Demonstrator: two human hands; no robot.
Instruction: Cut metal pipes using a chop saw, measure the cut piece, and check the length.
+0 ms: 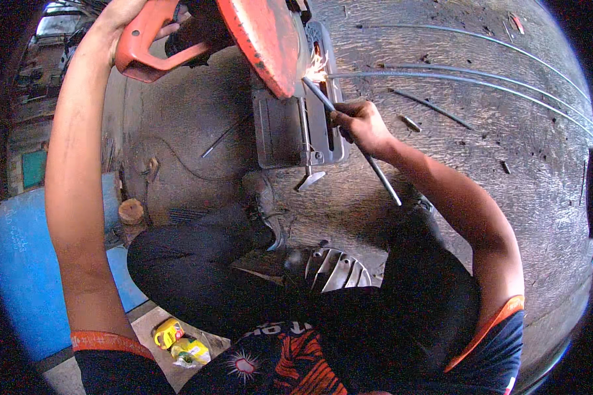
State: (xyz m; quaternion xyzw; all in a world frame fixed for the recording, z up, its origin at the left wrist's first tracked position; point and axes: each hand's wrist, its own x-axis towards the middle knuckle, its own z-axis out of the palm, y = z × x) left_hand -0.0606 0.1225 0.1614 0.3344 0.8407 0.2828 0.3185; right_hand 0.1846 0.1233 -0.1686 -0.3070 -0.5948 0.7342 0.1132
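Note:
At the top left, my left hand [120, 14] is wrapped round the red D-shaped handle [138, 46] of a chop saw. The saw's red blade guard [260, 49] is scuffed and slants down over its grey metal base [280, 131]. Bright sparks [317, 67] spray beside the guard's lower end, close to the tip of a grey metal rod [383, 178]. My right hand [366, 128] grips this rod near its middle, with the fingers closed round it. Its lower end points toward my right knee. A clamp screw with a flat handle [311, 180] sticks out from the base toward me.
Long thin rods [481, 78] lie across the worn floor at right, near a shorter dark rod [431, 108] and small offcuts. Between my legs sits a ribbed metal part [339, 270]. A blue panel [26, 257], round wood piece [131, 211] and yellow packets [168, 333] are at left.

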